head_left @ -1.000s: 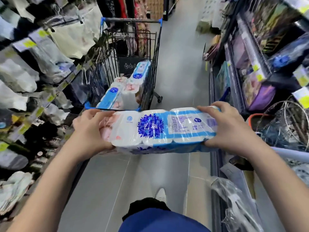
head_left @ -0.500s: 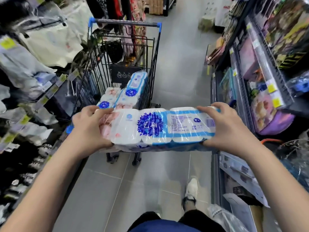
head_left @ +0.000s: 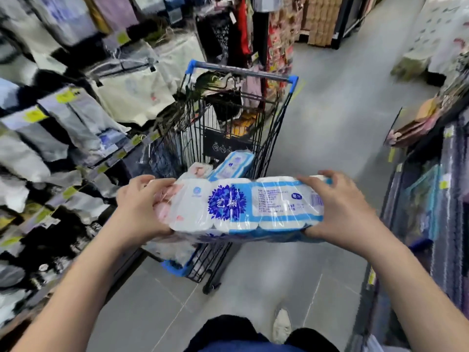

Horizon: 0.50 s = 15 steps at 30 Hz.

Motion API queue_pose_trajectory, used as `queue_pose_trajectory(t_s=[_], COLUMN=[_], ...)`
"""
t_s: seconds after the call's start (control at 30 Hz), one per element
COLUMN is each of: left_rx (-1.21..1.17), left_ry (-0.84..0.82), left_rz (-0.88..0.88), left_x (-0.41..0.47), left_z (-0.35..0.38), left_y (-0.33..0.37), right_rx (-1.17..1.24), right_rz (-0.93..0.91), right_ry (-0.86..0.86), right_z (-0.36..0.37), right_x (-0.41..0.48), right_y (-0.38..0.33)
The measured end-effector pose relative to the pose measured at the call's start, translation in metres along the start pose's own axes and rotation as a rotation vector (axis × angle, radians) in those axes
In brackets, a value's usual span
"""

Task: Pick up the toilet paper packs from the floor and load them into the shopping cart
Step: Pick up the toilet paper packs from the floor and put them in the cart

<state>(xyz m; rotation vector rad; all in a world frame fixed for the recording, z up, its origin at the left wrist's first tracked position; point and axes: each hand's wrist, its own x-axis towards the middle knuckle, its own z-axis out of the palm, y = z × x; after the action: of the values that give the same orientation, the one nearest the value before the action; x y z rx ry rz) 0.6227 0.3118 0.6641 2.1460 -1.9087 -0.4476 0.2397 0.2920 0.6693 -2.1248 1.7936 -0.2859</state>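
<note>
Bright, even overhead store light fills the aisle, leaving soft shadows on the grey floor (head_left: 317, 153). Glare streaks the plastic wrap of the toilet paper pack (head_left: 243, 204). Motion blur smears the shelves (head_left: 50, 148) at left; wide-angle distortion bends the edges.

TP pack (head_left: 243, 204) | blue-white, horizontal | above cart (head_left: 274, 138) near end

Packs (head_left: 234, 165) fill the shopping cart's (head_left: 275, 138) near end; its far end stays open, hemmed by left shelves (head_left: 63, 128).

toilet paper pack (head_left: 243, 204): blue emblem, white characters | fine print unreadable
</note>
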Motion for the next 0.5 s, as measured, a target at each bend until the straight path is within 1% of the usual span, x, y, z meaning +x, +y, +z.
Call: queue_pose_trajectory(t_s=[0.13, 0.23, 0.33, 0.5], left_rx=[-0.047, -0.078, -0.055, -0.06], left_ry=[0.051, 0.097, 0.118, 0.172], left_rz=[-0.088, -0.134, -0.179, -0.252], left_x=[0.016, 0.03, 0.045, 0.074], left_z=[-0.004, -0.003, -0.003, -0.004], left_y=[0.031, 0.036, 0.039, 0.028], right_rx=[-0.042, -0.052, -0.059, -0.072], right_rz=[-0.088, -0.149, -0.202, -0.31], right_ry=[-0.027, -0.031, -0.047, -0.08], right_z=[-0.022, -0.03, -0.034, -0.033], right_x=[0.056, 0.093, 0.131, 0.194], right_y=[0.019, 0.022, 0.023, 0.01])
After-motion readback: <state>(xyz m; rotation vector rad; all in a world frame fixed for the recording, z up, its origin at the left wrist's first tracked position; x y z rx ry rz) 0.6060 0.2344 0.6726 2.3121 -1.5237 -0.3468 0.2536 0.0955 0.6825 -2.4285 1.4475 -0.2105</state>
